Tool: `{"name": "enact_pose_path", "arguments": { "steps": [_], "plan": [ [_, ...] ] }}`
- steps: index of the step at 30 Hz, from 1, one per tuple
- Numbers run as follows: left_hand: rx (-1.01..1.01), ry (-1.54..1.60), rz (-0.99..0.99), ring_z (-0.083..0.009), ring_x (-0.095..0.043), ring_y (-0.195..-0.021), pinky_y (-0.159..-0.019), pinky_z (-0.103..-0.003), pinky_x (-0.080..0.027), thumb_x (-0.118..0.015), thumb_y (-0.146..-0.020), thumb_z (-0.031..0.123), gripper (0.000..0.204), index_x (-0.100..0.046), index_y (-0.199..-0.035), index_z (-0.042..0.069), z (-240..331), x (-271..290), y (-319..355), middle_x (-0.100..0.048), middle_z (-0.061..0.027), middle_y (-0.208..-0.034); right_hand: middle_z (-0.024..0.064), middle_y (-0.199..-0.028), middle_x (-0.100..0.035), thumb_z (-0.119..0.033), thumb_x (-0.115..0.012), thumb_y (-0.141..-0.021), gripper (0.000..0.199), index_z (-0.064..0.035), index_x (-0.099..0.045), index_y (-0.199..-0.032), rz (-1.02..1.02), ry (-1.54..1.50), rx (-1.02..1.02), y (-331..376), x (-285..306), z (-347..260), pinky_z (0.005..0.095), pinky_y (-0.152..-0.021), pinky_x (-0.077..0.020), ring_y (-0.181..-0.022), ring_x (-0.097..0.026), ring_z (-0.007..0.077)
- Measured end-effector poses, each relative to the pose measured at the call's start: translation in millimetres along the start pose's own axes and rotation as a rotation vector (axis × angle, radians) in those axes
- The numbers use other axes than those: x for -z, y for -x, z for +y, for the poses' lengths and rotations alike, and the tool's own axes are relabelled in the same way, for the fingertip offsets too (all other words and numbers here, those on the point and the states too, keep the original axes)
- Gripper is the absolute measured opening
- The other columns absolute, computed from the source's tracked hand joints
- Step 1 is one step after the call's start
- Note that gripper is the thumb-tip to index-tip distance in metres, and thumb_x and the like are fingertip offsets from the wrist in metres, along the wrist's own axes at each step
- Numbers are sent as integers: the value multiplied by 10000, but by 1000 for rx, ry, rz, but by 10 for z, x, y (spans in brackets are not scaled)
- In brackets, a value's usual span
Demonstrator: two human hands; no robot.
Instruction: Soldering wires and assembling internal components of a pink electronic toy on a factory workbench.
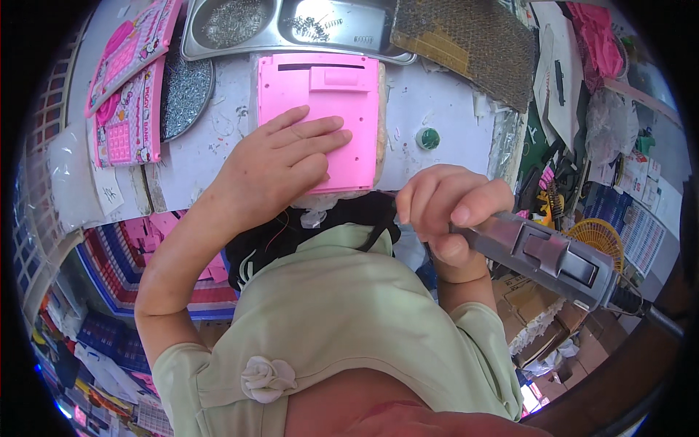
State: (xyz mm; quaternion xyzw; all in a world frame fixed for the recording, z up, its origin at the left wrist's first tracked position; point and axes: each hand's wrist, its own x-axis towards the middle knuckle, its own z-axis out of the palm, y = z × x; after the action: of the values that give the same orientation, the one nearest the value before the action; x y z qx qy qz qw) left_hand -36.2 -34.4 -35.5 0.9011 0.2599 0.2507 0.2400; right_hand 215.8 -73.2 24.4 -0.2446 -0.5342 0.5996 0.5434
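The left hand (277, 156) is resting loosely outspread on a pink rectangular plastic panel (349, 106); the right hand (453, 207) is gripping a grey elongated corded tool (542, 253).

Bright, fairly even light washes the white tabletop (466, 138) and glints off the metal tray (275, 38); the pink case (328, 105) looks crisp. Straight edges bow toward a black rim, where clutter (105, 336) at lower left looks soft, perhaps blurred by the lens.

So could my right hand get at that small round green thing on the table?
Probably yes: nothing visible stands between your right hand and the round green thing, though the hand is gripping the grey power tool.
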Motion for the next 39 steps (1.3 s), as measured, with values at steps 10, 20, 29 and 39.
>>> {"name": "enact_pose_path", "arguments": {
  "steps": [10,20,29,39],
  "plan": [
    [59,11,-33,-302,-614,-1302,-1117,-523,-444,-760,-830,76,235,-527,-845,48,57,31,-40,-687,-112,-1333,38,-698,-601,-57,-810,-868,334,-85,-584,-1112,5,-30,86,57,200,-121,368,-630,-542,-597,-594,200],
    [56,78,10,-304,-621,-1295,-1069,-492,-468,-737,-866,77,190,-549,-872,48,-2,-24,-32,-694,-105,-1331,5,-667,-566,-176,-796,-922,318,-125,-549,-1115,-25,12,55,12,83,-51,361,-604,-526,-575,-571,169],
    [77,45,45,-271,-614,-1314,-1070,-477,-454,-744,-864,79,239,-507,-832,74,46,-59,-23,-702,-73,-1331,12,-665,-562,-179,-798,-923,319,-133,-568,-1140,-95,11,17,61,79,20,363,-618,-529,-583,-566,170],
    [89,-3,66,-245,-631,-1288,-1226,-608,-238,-748,-854,53,200,-550,-869,81,75,-136,27,-715,-33,-1290,5,-668,-545,-190,-775,-945,283,-132,-562,-1121,-56,36,7,68,30,102,366,-623,-527,-579,-550,168]
  ]
}}
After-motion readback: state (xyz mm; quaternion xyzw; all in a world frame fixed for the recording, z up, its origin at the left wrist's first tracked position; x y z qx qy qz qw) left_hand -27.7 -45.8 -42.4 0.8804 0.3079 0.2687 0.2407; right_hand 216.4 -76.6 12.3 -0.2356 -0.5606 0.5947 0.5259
